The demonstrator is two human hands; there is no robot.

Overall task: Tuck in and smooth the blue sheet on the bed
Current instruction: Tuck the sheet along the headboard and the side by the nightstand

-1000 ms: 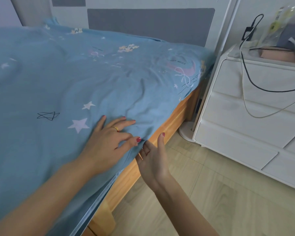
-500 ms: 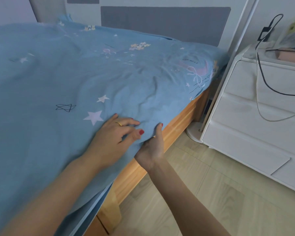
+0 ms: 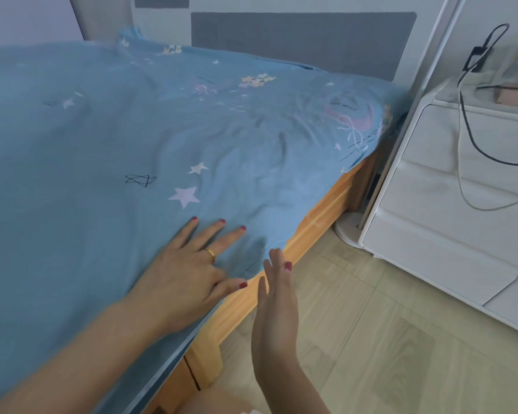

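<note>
Blue sheet [image 3: 162, 138] is spread over the bed, pressed flat at lower centre by the left hand [image 3: 189, 279], fingers splayed; its untucked edge lies just left of the open, empty right hand [image 3: 277, 306], held edge-on beside the wooden frame [image 3: 320, 213].

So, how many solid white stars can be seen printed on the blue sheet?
3 clear ones: a large star just beyond the left hand, a smaller star above it, and a faint star far left. Tiny marks near the headboard are unclear on the blue sheet.
</note>
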